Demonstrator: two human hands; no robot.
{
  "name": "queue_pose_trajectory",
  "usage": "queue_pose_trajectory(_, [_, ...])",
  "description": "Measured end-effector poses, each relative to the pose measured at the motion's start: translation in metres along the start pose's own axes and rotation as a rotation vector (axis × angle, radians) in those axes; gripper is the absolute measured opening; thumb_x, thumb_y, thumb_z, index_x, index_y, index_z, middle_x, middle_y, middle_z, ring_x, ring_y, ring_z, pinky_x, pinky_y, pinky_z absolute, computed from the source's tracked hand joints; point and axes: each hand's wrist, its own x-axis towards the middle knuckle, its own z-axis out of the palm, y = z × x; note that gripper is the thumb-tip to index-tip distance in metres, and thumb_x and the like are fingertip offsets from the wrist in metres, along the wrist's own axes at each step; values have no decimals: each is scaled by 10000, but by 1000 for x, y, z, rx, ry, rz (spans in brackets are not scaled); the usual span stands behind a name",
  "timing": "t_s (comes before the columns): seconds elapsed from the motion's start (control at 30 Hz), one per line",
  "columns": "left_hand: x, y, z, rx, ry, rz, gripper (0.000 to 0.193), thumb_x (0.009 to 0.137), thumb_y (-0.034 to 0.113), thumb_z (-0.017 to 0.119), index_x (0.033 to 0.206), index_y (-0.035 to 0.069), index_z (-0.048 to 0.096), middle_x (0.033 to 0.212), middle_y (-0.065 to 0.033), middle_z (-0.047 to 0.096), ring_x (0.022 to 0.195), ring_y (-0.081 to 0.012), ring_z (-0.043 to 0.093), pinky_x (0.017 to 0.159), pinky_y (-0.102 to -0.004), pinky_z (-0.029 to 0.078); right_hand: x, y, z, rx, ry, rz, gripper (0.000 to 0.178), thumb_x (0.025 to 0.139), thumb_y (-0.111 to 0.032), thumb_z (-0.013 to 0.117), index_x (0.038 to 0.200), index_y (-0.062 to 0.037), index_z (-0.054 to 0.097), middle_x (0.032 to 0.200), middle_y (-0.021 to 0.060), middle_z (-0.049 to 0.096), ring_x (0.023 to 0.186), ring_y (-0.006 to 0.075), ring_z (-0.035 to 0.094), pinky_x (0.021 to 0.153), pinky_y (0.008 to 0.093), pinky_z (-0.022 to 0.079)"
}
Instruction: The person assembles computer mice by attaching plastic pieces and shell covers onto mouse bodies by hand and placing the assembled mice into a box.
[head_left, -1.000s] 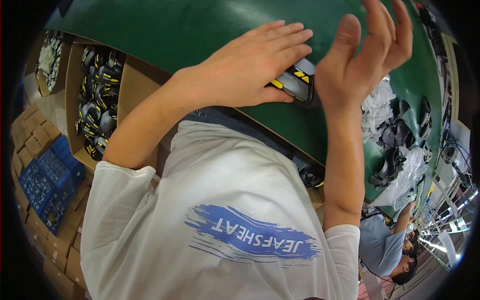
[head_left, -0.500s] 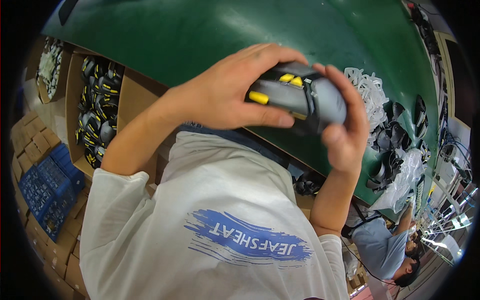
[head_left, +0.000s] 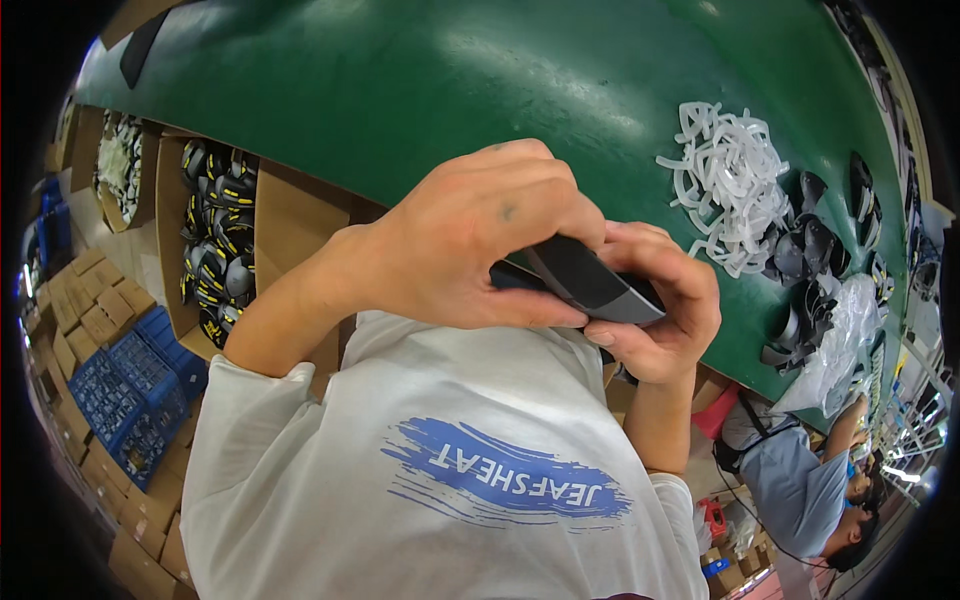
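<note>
A black and grey computer mouse [head_left: 598, 284] is held between both hands in front of my shirt, turned so that a smooth curved side shows. My left hand [head_left: 490, 240] wraps over it from the left, thumb along its lower edge. On the other end my right hand [head_left: 668, 300] is closed, thumb below and fingers curled over the top. Its yellow buttons are hidden now. Beyond my right hand, a pile of translucent white plastic pieces [head_left: 735, 190] lies on the green table [head_left: 500, 70]. Curved black shells [head_left: 805, 250] are heaped beside that pile.
To the left stands a cardboard box [head_left: 290, 215] filled with black and yellow mice [head_left: 215, 235]. Past it are another box of white parts [head_left: 122, 165], blue trays [head_left: 140, 385] and stacked cartons. A clear plastic bag [head_left: 840, 335] and a co-worker [head_left: 795, 480] are at the right.
The mouse has been turned over in my hands, so its yellow buttons no longer show. Both hands have come lower, closer to my shirt, and the view has shifted.
</note>
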Motion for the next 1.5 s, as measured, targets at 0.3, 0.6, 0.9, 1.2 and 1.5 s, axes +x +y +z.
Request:
queue_pose_trajectory(0.3, [8,2,22,352,7,188,759,732,265,1063,1404,72,768,1230,-124,759,946,-290,725,792,-407,565,-32,-6,3,378,314,343,435,1077,-394,872,1114,12,718,1003,32,751,921,115,685,838,302,564])
queue_pose_trajectory(0.6, [-1,7,15,18,-192,-303,1158,751,512,1063,1649,-19,562,1436,-194,722,1251,-366,750,1057,-416,607,-13,-6,-11,55,190,403,511,1162,-398,680,1410,49,680,1280,138,746,1131,175,690,977,329,559])
queue_pose_trajectory(0.9, [-20,9,38,-575,-61,-494,1283,862,350,1055,1769,47,200,1491,-224,651,1363,-298,667,1145,-426,534,-2,3,-11,49,39,52,354,1049,-123,777,1354,56,764,1368,281,779,1298,378,755,1116,459,590])
queue_pose_trajectory(1.2, [-10,4,37,-542,-104,-520,1165,918,328,1013,1782,64,279,1494,-188,628,1338,-256,651,1162,-406,525,-2,23,18,191,452,-112,250,1192,-255,650,1159,-8,634,1138,170,697,1124,324,744,1065,501,616])
queue_pose_trajectory(1.5, [-30,21,-12,-590,178,-604,956,1116,460,780,1834,69,287,1587,-141,589,1379,-206,621,1218,-373,475,-40,26,-67,-254,451,-177,300,1165,-209,597,1246,63,692,1232,248,727,1119,356,730,1059,495,594])
